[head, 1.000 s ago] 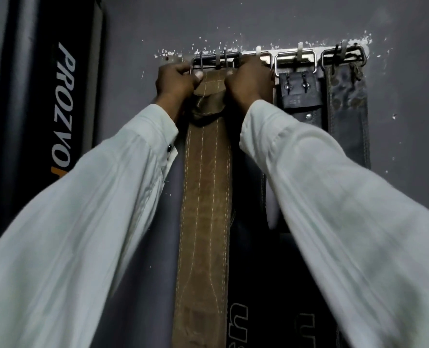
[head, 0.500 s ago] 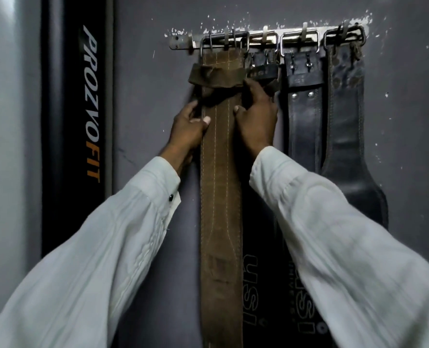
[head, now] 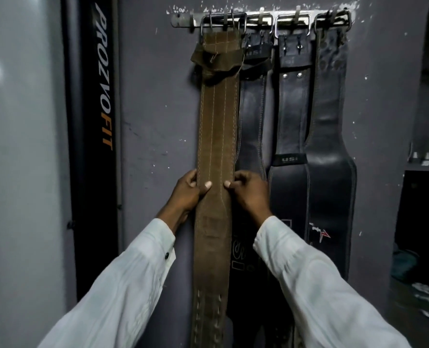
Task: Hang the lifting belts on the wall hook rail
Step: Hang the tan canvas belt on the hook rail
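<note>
A metal hook rail (head: 183, 21) is fixed high on the grey wall. A long brown belt (head: 217, 121) hangs from it by its buckle, with a loose loop near the top. To its right hang three black belts (head: 293, 109). My left hand (head: 187, 190) grips the brown belt's left edge at mid-height, thumb across the front. My right hand (head: 249, 190) pinches its right edge at the same height.
A tall black panel (head: 95, 121) printed PROZVOFIT stands left of the belts, beside a pale grey surface (head: 20, 146). At the far right a dark shelf (head: 426, 167) carries small items, with clutter on the floor below it.
Both hands have slid down the brown belt from the rail to its middle. The camera has pulled back, so more of the belts and wall shows.
</note>
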